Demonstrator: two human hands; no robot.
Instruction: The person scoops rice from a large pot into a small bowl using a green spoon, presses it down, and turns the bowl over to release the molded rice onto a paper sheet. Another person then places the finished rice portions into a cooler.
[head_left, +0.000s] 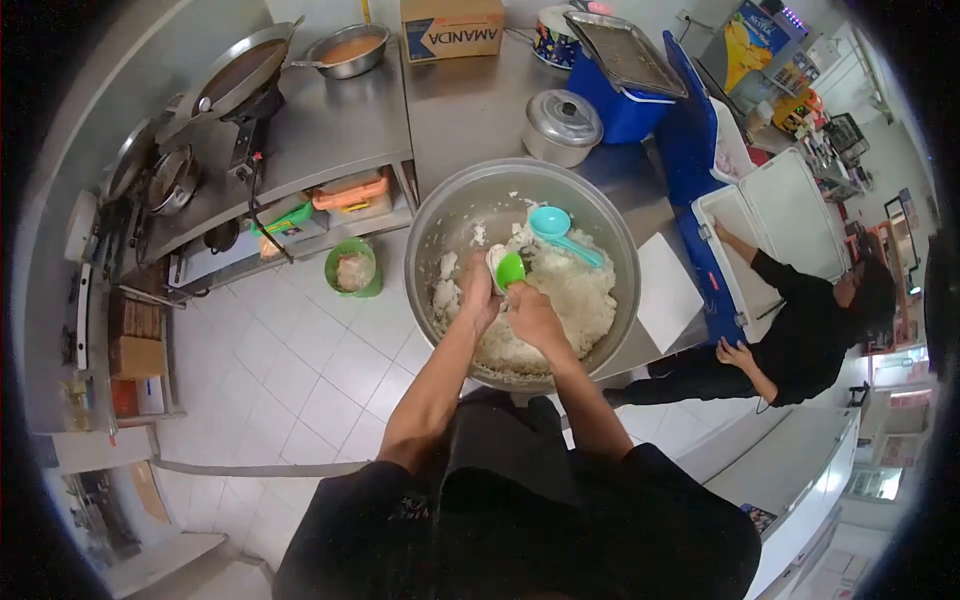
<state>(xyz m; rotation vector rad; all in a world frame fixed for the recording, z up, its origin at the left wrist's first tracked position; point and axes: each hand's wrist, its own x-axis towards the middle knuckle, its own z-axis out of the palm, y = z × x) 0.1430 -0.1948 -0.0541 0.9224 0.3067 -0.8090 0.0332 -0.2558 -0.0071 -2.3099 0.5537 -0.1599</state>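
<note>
A large metal pot in front of me holds a mass of white rice, heaped to the right. Over the rice, my left hand is closed around a small whitish cup, mostly covered by the fingers. My right hand grips a green scoop, its bowl right at the cup. On the rice just beyond lies a teal scoop, its handle pointing right.
Behind the pot stand a lidded aluminium pot and a blue cooler. A white board lies at right. Another person reaches into an open chest cooler. A green bucket sits on the floor at left.
</note>
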